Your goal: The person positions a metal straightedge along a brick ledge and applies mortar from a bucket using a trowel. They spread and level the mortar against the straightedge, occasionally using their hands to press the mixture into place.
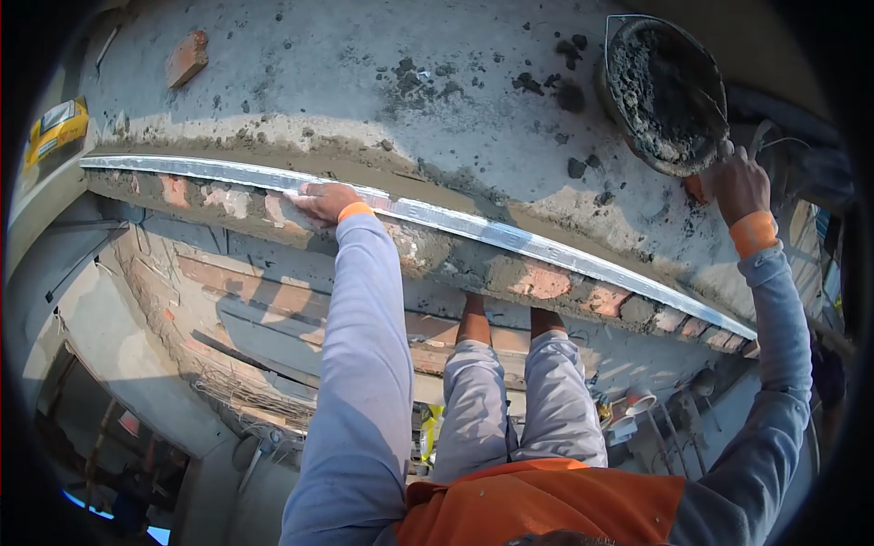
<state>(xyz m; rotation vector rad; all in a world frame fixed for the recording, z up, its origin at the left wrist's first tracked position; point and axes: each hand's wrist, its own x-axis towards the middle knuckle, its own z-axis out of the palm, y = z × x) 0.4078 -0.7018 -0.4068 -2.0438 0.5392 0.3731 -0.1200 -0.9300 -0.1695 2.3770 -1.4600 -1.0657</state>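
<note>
No legible text, brand or number. Yellow bag (56,130): printed label, unreadable. Bar (455,221): faint marks, unreadable.

Yellow bag (58,130) at far left, perhaps paper; brick piece (187,59) nearby.

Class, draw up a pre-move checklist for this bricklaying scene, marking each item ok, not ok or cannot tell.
1. Left hand on the metal straightedge: ok.
2. Straightedge lying along the brick edge: ok.
3. Straightedge truly level: cannot tell; no bubble is readable.
4. Mortar in the bucket: ok.
5. Right hand, at the bucket's rim, firmly gripping a tool: cannot tell.
6. Slab free of debris: not ok; dark clumps and a broken brick lie there.
</note>
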